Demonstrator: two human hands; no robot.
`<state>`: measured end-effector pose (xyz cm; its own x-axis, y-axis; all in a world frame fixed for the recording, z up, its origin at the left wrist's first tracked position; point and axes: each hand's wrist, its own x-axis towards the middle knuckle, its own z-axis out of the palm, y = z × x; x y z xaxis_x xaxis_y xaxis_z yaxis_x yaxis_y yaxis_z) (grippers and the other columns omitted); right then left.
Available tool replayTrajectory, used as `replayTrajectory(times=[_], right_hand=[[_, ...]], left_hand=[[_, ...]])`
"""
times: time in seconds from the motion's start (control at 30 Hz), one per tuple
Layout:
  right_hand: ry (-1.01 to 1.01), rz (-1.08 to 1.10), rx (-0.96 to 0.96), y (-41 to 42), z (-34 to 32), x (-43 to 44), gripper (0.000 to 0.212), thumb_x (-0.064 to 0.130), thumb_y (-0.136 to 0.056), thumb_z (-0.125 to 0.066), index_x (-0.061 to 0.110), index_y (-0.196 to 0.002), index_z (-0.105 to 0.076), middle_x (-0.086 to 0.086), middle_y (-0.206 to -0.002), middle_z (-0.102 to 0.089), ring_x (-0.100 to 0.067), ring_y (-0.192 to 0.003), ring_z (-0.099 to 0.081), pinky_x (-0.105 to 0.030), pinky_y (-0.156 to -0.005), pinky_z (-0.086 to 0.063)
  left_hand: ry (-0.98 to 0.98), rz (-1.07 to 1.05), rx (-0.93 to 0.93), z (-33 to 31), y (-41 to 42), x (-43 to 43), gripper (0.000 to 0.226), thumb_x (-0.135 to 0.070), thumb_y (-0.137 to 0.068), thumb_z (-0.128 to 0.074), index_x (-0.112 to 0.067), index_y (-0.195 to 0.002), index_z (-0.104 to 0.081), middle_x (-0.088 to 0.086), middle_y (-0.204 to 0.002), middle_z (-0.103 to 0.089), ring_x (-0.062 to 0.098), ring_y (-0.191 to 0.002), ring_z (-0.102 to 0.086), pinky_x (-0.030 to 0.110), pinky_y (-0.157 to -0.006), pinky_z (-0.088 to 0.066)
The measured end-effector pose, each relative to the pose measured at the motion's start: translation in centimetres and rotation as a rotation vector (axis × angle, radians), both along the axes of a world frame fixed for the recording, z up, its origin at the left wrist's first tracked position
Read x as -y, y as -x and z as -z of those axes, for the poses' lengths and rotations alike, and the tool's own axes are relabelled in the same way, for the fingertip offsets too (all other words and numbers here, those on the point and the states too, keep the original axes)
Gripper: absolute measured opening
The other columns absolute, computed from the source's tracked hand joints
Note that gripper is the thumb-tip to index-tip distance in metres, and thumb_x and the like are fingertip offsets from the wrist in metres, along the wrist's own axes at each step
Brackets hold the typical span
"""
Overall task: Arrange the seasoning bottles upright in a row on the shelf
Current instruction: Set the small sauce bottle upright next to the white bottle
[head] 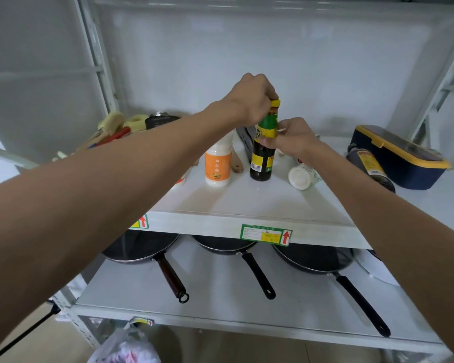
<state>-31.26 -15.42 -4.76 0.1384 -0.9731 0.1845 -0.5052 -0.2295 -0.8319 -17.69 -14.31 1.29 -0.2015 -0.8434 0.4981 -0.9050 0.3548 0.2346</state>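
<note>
White shelf (pixel 247 201), left hand (pixel 249 98) and right hand (pixel 292 140) grip upright bottle (pixel 262 159) (dark contents)

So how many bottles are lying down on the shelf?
2: a white bottle just right of the held bottle, and a dark bottle beside the blue box at far right. The left arm may hide more.
</note>
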Motion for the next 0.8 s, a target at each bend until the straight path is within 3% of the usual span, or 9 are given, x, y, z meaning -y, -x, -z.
replayTrajectory(times=[0.23, 0.37, 0.53, 0.7, 0.8], right_hand=[[0.089, 0.003, -0.082, -0.3, 0.5, 0.2, 0.046, 0.016, -0.084, -0.07, 0.008, -0.125, -0.052, -0.005, -0.101, -0.06, -0.021, -0.097, -0.059, -0.033, -0.084, -0.047], [0.086, -0.034, -0.095, 0.1, 0.4, 0.0, 0.043, 0.009, -0.086, -0.066, 0.008, -0.126, -0.05, -0.011, -0.112, -0.064, -0.023, -0.1, -0.061, -0.033, -0.079, -0.048], [0.031, -0.089, -0.03, 0.6, -0.2, -0.7, 0.041, 0.009, -0.085, -0.069, 0.009, -0.123, -0.056, -0.009, -0.112, -0.069, -0.017, -0.095, -0.062, -0.022, -0.068, -0.044], [0.093, -0.014, -0.041, 0.0, 0.9, -0.8, 0.063, 0.02, -0.074, -0.083, 0.009, -0.127, -0.052, -0.004, -0.102, -0.063, -0.018, -0.097, -0.062, -0.029, -0.084, -0.049], [0.136, 0.013, -0.097, -0.3, 0.9, -0.7, 0.057, 0.016, -0.076, -0.08, 0.008, -0.126, -0.053, -0.003, -0.101, -0.06, -0.018, -0.096, -0.059, -0.029, -0.084, -0.046]], left_hand=[[-0.009, -0.012, -0.012, 0.0, -0.2, 0.2, 0.056, -0.001, -0.083, -0.032, -0.016, -0.125, -0.065, 0.012, -0.133, -0.058, 0.027, -0.128, -0.045, 0.032, -0.105, -0.04], [0.003, -0.038, 0.005, -0.3, -0.3, -0.1, 0.055, -0.003, -0.081, -0.033, -0.018, -0.123, -0.066, 0.012, -0.132, -0.058, 0.029, -0.124, -0.047, 0.032, -0.102, -0.042], [0.01, -0.056, 0.013, -0.3, -0.2, -0.3, 0.048, -0.011, -0.085, -0.037, -0.017, -0.123, -0.066, 0.013, -0.131, -0.057, 0.032, -0.119, -0.051, 0.033, -0.096, -0.045], [0.03, -0.049, 0.025, -0.4, 0.3, -0.7, 0.041, -0.013, -0.09, -0.042, -0.013, -0.125, -0.064, 0.013, -0.131, -0.057, 0.031, -0.12, -0.05, 0.033, -0.095, -0.044], [0.01, -0.06, 0.025, -0.3, 0.1, -0.7, 0.043, -0.013, -0.09, -0.04, -0.013, -0.126, -0.063, 0.013, -0.132, -0.056, 0.031, -0.12, -0.049, 0.032, -0.093, -0.043]])
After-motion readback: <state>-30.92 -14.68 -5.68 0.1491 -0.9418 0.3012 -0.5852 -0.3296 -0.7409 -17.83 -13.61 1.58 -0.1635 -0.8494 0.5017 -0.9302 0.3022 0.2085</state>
